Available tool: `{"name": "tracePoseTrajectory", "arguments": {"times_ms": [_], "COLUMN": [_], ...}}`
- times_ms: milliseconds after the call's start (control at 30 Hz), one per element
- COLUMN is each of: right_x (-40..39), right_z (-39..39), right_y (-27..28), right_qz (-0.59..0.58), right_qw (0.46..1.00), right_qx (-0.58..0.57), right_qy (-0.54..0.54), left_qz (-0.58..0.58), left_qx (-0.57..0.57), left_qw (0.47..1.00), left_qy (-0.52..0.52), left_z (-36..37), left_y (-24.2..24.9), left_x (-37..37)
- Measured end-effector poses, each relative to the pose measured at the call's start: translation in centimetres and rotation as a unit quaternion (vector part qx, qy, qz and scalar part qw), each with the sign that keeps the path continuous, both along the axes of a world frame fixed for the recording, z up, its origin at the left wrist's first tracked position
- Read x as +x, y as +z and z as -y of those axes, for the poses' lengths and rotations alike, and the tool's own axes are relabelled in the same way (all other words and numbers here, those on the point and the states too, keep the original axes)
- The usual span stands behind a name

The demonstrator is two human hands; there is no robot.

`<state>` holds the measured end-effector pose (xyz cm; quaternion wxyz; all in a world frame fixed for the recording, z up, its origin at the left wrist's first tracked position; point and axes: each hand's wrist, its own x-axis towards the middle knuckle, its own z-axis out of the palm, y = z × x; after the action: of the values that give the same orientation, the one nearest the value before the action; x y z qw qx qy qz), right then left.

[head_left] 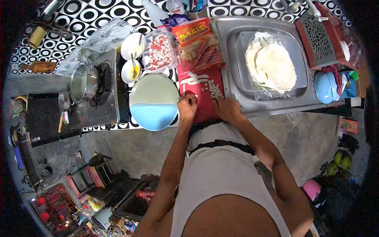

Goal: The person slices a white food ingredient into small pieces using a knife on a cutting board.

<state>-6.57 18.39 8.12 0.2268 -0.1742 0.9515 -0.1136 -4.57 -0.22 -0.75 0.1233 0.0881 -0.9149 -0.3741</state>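
Observation:
A red cutting board [204, 103] lies at the counter's front edge. White strips [191, 80] and a small heap of chopped white pieces [214, 89] rest on it. At the board's left edge my left hand [187, 106] is closed, its fingers curled around something too small to make out. My right hand [229, 109] is at the board's right edge, below the chopped pieces, with its fingers bent; what it holds, if anything, is hidden. A packet with red and yellow print [192, 33] stands behind the strips, over the board's far end.
A round bowl of liquid [154, 93] is left of the board, with a tub of red and white pieces [159, 50] and two small bowls behind. A pot [84, 83] sits on the stove. The sink [233, 71] at right holds bagged flat white rounds [276, 66].

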Motion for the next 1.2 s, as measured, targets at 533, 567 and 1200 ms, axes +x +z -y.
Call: {"name": "tracePoseTrajectory", "arguments": {"times_ms": [533,567,1200], "right_x": [-0.1,-0.2,0.2], "right_z": [-0.1,-0.2,-0.1], "right_y": [-2.4,-2.5,-0.7], "right_qz": [-0.024,-0.019,0.001], "right_qw": [0.994,0.994,0.994], "right_qx": [-0.093,-0.093,-0.106], "right_qy": [-0.046,-0.045,0.016], "left_qz": [0.008,0.006,0.082], "left_qx": [-0.036,-0.036,-0.022], "left_qw": [0.998,0.998,0.993], "left_qy": [-0.056,-0.057,-0.085], "left_z": [-1.6,-1.7,-0.3], "left_y": [2.3,2.1,1.4], "left_x": [-0.8,-0.8,0.1]}}
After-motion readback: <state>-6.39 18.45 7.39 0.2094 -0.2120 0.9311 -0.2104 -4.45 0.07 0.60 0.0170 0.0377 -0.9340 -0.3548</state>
